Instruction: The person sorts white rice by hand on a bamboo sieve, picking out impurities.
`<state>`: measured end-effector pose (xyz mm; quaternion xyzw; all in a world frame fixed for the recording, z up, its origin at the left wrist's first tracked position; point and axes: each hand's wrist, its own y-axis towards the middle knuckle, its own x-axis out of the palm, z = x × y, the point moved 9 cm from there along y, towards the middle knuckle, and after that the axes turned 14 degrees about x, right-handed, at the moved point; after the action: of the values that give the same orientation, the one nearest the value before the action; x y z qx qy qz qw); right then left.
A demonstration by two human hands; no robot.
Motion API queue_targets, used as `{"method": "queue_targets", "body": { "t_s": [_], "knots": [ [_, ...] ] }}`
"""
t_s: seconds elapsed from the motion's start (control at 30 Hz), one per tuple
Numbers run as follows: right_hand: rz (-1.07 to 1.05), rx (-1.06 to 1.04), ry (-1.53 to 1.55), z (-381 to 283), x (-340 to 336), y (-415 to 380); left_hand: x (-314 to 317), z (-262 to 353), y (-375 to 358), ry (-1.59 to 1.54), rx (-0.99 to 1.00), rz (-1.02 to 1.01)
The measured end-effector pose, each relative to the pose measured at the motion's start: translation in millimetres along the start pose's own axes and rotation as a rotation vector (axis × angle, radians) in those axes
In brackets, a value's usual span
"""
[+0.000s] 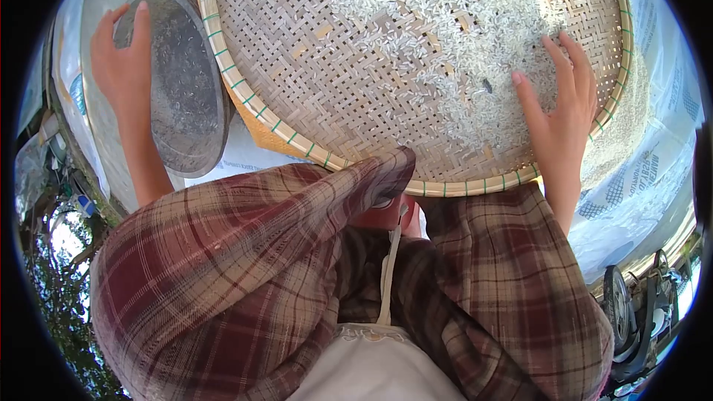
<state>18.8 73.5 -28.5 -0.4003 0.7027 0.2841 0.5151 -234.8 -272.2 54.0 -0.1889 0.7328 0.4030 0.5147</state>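
A round woven bamboo tray [297, 74] with green-stitched rim lies in front of my knees, with white rice grains [475, 52] spread over its middle and right. My right hand [561, 104] is over the tray's right side, its fingers apart at the edge of the rice and its wrist across the rim. A small dark speck [486, 85] lies among the grains near my fingertips. On the left, my left hand [128, 59] is at the far left edge of a grey metal basin [186, 82], fingers apart. A few grains are scattered inside the basin.
Under the tray is a white and blue printed sheet [631, 200], with more grain [620, 119] piled beyond the tray's right rim. An orange-yellow piece [271, 137] shows between basin and tray. A motorbike [639, 312] stands at the lower right, and foliage [67, 289] is at the lower left.
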Motion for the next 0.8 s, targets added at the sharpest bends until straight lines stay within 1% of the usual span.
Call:
{"method": "queue_targets", "body": {
  "t_s": [0.07, 0.13, 0.2, 0.27, 0.33, 0.37, 0.43, 0.47, 0.53, 0.57, 0.6, 0.67, 0.73, 0.8],
  "knots": [
    [-0.016, -0.024, 0.007, -6.2, 2.0, 0.0, 4.0, 56.6, 19.8, -0.313, 0.054, 0.095],
    [-0.033, -0.048, 0.016, -13.8, 4.6, -1.7, 36.3, 100.6, 25.8, -0.566, 0.026, -0.135],
    [-0.1, -0.063, 0.046, -21.9, 13.2, -5.7, 46.3, 156.6, 30.2, -0.499, 0.224, -0.131],
    [-0.132, -0.088, 0.038, -33.8, 20.8, -10.5, 68.3, 193.7, 21.3, -0.593, 0.302, -0.198],
    [-0.154, -0.121, 0.026, -45.3, 25.3, -13.1, 85.0, 229.3, 7.2, -0.555, 0.421, -0.418],
    [-0.199, -0.165, 0.02, -52.9, 28.6, -16.0, 83.2, 238.3, 1.8, -0.548, 0.417, -0.405],
    [-0.258, -0.216, 0.063, -60.8, 32.3, -20.3, 57.8, 258.2, -10.4, -0.651, 0.549, -0.193],
    [-0.248, -0.225, 0.065, -60.8, 31.6, -20.7, 55.9, 256.6, -15.6, -0.64, 0.548, -0.184],
    [-0.245, -0.17, 0.179, -51.9, 26.9, -17.8, 55.8, 259.6, -25.9, -0.756, 0.619, -0.296],
    [-0.178, -0.145, 0.226, -46.3, 17.1, -15.7, 47.6, 247.5, -24.0, -0.773, 0.552, -0.229],
    [-0.169, -0.153, 0.227, -41.4, 12.8, -14.9, 45.4, 235.7, -20.0, -0.765, 0.552, -0.22],
    [0.024, -0.062, 0.27, -16.4, -10.2, -8.1, 29.8, 188.0, -3.3, -0.606, 0.455, -0.006],
    [0.187, 0.059, 0.242, 12.2, -29.7, -1.9, 30.7, 118.7, 6.8, -0.522, 0.155, 0.084],
    [0.184, 0.355, 0.323, 58.4, -40.4, 2.8, 38.8, 48.8, -1.2, -0.4, -0.194, 0.026]
  ]
}}
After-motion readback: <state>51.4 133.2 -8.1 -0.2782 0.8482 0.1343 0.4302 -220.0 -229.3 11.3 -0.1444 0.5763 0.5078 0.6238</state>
